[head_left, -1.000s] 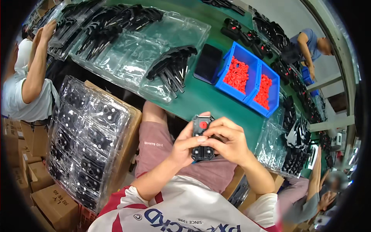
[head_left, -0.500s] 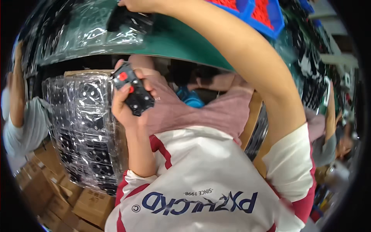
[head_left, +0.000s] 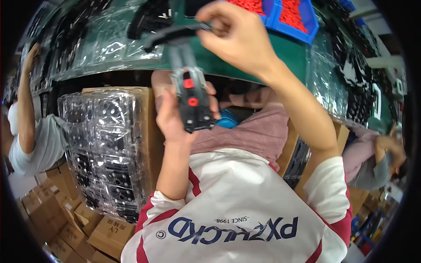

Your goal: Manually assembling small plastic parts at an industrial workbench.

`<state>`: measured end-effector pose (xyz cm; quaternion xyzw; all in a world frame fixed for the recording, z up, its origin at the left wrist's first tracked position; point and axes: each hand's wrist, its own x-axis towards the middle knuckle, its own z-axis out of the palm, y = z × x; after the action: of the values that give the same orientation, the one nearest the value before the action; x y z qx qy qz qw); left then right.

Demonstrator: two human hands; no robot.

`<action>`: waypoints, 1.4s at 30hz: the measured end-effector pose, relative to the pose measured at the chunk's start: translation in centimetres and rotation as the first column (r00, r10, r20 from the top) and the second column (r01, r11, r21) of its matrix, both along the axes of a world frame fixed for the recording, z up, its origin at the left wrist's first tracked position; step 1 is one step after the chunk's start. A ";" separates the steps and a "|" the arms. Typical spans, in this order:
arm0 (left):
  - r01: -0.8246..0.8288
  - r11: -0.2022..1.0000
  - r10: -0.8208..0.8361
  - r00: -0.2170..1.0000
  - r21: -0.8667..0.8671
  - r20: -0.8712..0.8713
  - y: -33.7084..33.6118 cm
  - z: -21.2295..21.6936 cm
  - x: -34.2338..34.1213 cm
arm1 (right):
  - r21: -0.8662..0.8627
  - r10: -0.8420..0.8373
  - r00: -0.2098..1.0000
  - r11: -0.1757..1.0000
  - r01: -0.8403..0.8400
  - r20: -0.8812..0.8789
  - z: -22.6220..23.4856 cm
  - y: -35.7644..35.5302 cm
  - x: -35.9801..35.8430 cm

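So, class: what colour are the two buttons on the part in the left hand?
Red buttons on a black part; head view.

L hand [head_left: 175,115] grips black red-button part [head_left: 193,105] — R hand [head_left: 237,37] holds black handle [head_left: 175,33].

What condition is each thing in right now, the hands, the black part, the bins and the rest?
Left hand: closed around a black part with red buttons, held upright.
Right hand: raised, pinching a black handle piece.
Blue bins: open, holding red pieces.
Stack of clear trays: wrapped in film, standing beside a cardboard box.
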<state>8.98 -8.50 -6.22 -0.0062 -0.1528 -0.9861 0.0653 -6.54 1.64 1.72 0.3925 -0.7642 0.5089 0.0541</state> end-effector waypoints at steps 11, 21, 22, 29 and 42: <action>0.140 0.948 -0.097 0.983 -0.285 0.158 2.8 1.4 -1.9 | -0.137 -0.110 0.980 0.982 0.133 0.167 -1.6 8.5 3.4; 0.056 0.952 -0.017 0.991 -0.299 0.132 4.0 2.2 -5.2 | -0.209 -0.208 0.873 0.922 0.325 0.442 -5.3 13.9 3.7; 0.041 0.941 0.006 0.990 -0.337 0.140 4.1 2.3 -5.2 | -0.187 -0.210 0.829 0.918 0.350 0.519 -4.5 13.9 4.8; -0.010 0.909 0.112 0.969 -0.416 0.222 5.4 3.0 -6.2 | -0.396 0.163 0.840 0.916 0.066 0.518 -1.8 12.8 8.5; -0.195 0.777 0.410 0.879 -0.599 0.245 6.3 3.4 -6.0 | -0.150 0.035 0.858 0.987 0.050 0.513 -1.7 12.1 9.3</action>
<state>2.94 -2.23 -2.77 0.1819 -0.4414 -0.8575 0.1918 2.78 13.78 -0.03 0.2341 -0.7097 0.6538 -0.1187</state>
